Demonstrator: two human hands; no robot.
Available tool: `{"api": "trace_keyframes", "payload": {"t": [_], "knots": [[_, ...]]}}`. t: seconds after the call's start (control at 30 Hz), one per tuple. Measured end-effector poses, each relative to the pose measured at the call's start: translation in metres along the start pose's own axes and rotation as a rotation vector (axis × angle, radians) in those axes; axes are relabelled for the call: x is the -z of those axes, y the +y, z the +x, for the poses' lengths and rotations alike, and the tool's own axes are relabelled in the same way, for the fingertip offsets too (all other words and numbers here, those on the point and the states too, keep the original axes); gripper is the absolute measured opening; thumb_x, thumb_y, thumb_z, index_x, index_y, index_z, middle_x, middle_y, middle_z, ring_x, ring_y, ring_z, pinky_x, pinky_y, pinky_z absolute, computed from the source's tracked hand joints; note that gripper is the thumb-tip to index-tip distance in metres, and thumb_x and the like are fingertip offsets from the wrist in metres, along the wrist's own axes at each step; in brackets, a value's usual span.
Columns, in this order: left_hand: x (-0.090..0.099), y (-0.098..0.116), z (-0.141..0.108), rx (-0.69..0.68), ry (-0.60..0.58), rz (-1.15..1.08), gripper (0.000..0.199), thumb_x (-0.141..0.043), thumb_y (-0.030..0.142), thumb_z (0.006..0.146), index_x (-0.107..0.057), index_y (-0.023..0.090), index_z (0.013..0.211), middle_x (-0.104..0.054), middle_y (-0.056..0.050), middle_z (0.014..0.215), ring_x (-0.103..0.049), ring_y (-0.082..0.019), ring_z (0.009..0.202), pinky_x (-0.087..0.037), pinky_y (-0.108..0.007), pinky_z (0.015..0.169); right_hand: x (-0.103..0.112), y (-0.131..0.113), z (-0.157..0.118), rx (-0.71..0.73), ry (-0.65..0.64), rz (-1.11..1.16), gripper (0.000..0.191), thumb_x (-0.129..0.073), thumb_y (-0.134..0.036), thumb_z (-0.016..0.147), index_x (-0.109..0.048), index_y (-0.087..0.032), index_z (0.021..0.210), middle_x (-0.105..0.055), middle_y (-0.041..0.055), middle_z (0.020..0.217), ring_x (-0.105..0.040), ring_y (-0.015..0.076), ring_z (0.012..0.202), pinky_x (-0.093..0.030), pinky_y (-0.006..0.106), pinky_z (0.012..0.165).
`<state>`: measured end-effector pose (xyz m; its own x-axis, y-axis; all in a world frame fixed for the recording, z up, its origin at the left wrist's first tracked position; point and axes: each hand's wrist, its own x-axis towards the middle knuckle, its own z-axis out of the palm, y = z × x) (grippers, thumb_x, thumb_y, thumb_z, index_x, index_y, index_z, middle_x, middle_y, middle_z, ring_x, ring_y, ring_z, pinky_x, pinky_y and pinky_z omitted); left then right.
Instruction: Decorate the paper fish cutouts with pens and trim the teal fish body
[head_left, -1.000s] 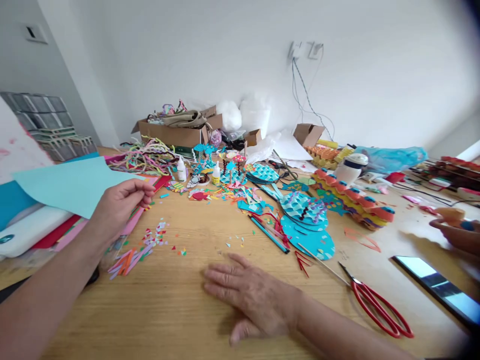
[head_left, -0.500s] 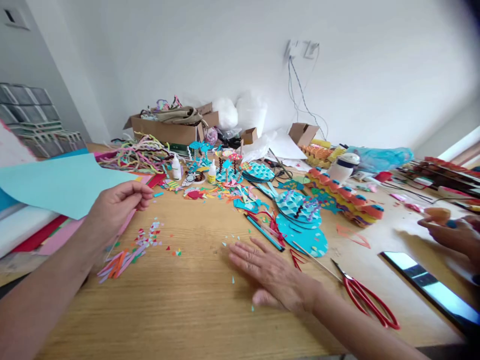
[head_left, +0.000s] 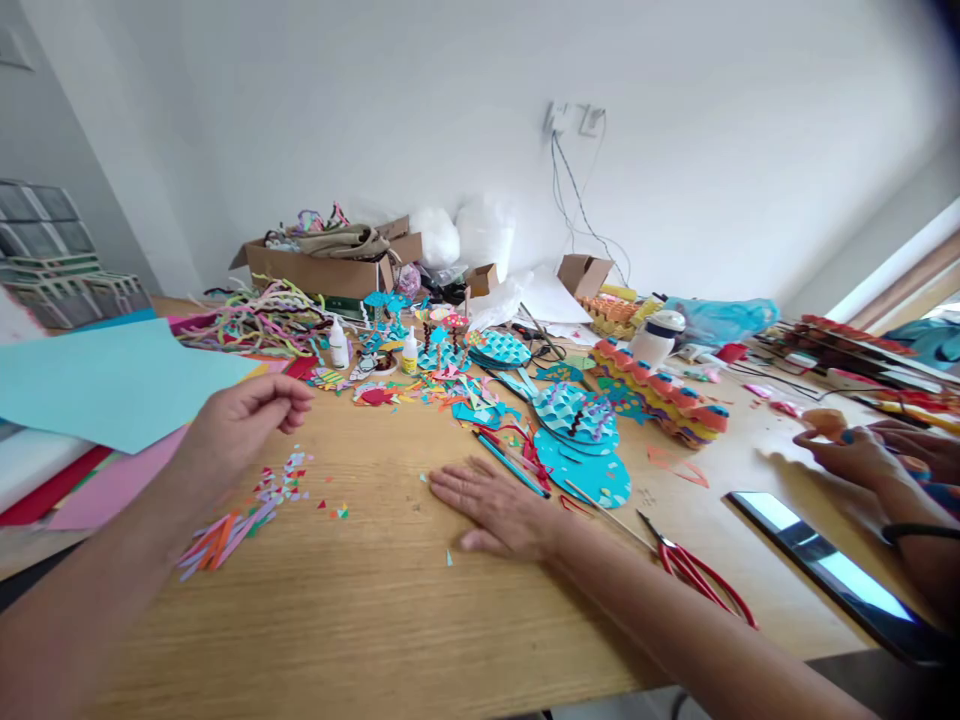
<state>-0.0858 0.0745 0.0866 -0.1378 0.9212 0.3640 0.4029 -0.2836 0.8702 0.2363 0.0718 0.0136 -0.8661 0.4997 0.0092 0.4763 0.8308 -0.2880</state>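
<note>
My right hand (head_left: 491, 508) lies palm down on the wooden table (head_left: 337, 630), fingers stretched out. A few tiny paper scraps (head_left: 449, 557) lie by its fingertips and thumb. Just beyond it are a blue pencil (head_left: 514, 465) and blue paper discs (head_left: 589, 470). My left hand (head_left: 244, 420) is raised over the left side with fingers curled together; whether anything is pinched in them is hidden. Below that hand sit small paper triangles (head_left: 281, 483) and a bunch of thin coloured paper strips (head_left: 225, 540).
Red-handled scissors (head_left: 705, 580) and a phone (head_left: 825, 570) lie to the right. Another person's hands (head_left: 862, 455) hold a small orange piece there. Glue bottles (head_left: 409, 352), paper crafts and a cardboard box (head_left: 322, 270) stand behind. Light blue paper (head_left: 120, 380) lies left.
My right hand has slid a little leftward and away from me across the table. My left hand stays curled in about the same place. The view has turned slightly right.
</note>
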Motion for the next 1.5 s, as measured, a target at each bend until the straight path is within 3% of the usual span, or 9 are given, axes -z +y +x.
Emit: {"api": "trace_keyframes", "payload": {"t": [0.1, 0.2, 0.37, 0.5, 0.8, 1.03, 1.17, 1.3, 1.5], "knots": [[-0.012, -0.001, -0.005, -0.046, -0.112, 0.148, 0.023, -0.045, 0.029, 0.074, -0.061, 0.016, 0.082, -0.062, -0.002, 0.073, -0.058, -0.016, 0.068, -0.049, -0.029, 0.064, 0.005, 0.019, 0.018, -0.076, 0.149, -0.025, 0.061, -0.036, -0.053, 0.088, -0.027, -0.025, 0.141, -0.032, 0.0068, 0.145, -0.026, 0.0231, 0.134, -0.008, 0.049, 0.111], [-0.038, -0.005, -0.019, -0.196, -0.345, 0.384, 0.032, -0.039, 0.03, 0.082, -0.063, 0.015, 0.096, -0.067, -0.008, 0.097, -0.061, -0.021, 0.091, -0.048, -0.037, 0.084, 0.014, 0.028, 0.021, -0.197, 0.413, 0.059, 0.058, -0.033, -0.053, 0.089, -0.033, -0.024, 0.139, -0.032, 0.0074, 0.145, -0.028, 0.0237, 0.134, -0.015, 0.049, 0.11], [-0.093, -0.005, -0.07, -0.543, -1.026, 0.591, 0.053, -0.044, 0.032, 0.088, -0.033, 0.021, 0.138, -0.029, -0.007, 0.147, -0.027, -0.025, 0.133, -0.025, -0.043, 0.108, 0.021, 0.036, 0.018, -0.452, 1.04, 0.387, 0.058, -0.025, -0.053, 0.091, -0.042, -0.018, 0.134, -0.042, 0.01, 0.139, -0.035, 0.0217, 0.13, -0.027, 0.044, 0.108], [-0.103, -0.003, -0.094, -0.67, -1.267, 0.539, 0.066, -0.041, 0.05, 0.088, -0.011, 0.028, 0.143, -0.015, -0.003, 0.15, -0.014, -0.023, 0.137, -0.012, -0.046, 0.112, 0.01, 0.044, 0.018, -0.497, 1.23, 0.5, 0.062, -0.03, -0.056, 0.088, -0.043, -0.015, 0.132, -0.043, 0.0117, 0.138, -0.037, 0.0231, 0.128, -0.027, 0.044, 0.108], [-0.121, -0.017, -0.04, -0.526, -1.242, 0.719, 0.07, -0.02, 0.061, 0.088, -0.009, 0.02, 0.143, -0.009, -0.008, 0.151, -0.006, -0.024, 0.138, -0.005, -0.049, 0.111, 0.011, 0.043, 0.015, -0.448, 1.274, 0.448, 0.056, -0.032, -0.05, 0.09, -0.041, -0.017, 0.134, -0.042, 0.0105, 0.138, -0.037, 0.0223, 0.128, -0.028, 0.044, 0.107], [-0.136, -0.034, 0.017, -0.433, -1.03, 0.86, 0.064, -0.019, 0.053, 0.092, -0.015, 0.015, 0.143, -0.011, -0.012, 0.151, -0.006, -0.025, 0.138, -0.002, -0.051, 0.109, 0.011, 0.042, 0.009, -0.456, 1.297, 0.467, 0.053, -0.033, -0.049, 0.09, -0.041, -0.019, 0.134, -0.041, 0.0102, 0.139, -0.037, 0.0227, 0.128, -0.029, 0.046, 0.106], [-0.144, -0.016, 0.01, -0.481, -1.011, 0.834, 0.066, -0.019, 0.055, 0.091, -0.011, 0.016, 0.144, -0.006, -0.011, 0.151, -0.003, -0.024, 0.138, -0.004, -0.049, 0.109, 0.017, 0.04, 0.004, -0.467, 1.356, 0.472, 0.054, -0.031, -0.05, 0.091, -0.04, -0.019, 0.134, -0.04, 0.0106, 0.14, -0.035, 0.0225, 0.13, -0.03, 0.047, 0.105], [-0.159, 0.002, -0.023, -0.695, -1.21, 0.67, 0.069, -0.026, 0.059, 0.088, -0.012, 0.019, 0.144, -0.014, -0.009, 0.151, -0.01, -0.024, 0.138, -0.004, -0.048, 0.11, 0.02, 0.041, 0.002, -0.467, 1.384, 0.473, 0.053, -0.031, -0.05, 0.09, -0.041, -0.02, 0.133, -0.042, 0.0098, 0.139, -0.036, 0.0229, 0.129, -0.029, 0.047, 0.105], [-0.168, -0.016, -0.009, -0.619, -1.179, 0.781, 0.068, -0.025, 0.059, 0.088, -0.012, 0.021, 0.143, -0.013, -0.007, 0.151, -0.009, -0.021, 0.138, -0.003, -0.049, 0.11, 0.017, 0.045, 0.002, -0.458, 1.35, 0.504, 0.053, -0.031, -0.049, 0.091, -0.04, -0.02, 0.134, -0.041, 0.0095, 0.14, -0.037, 0.022, 0.129, -0.03, 0.046, 0.105]]}}
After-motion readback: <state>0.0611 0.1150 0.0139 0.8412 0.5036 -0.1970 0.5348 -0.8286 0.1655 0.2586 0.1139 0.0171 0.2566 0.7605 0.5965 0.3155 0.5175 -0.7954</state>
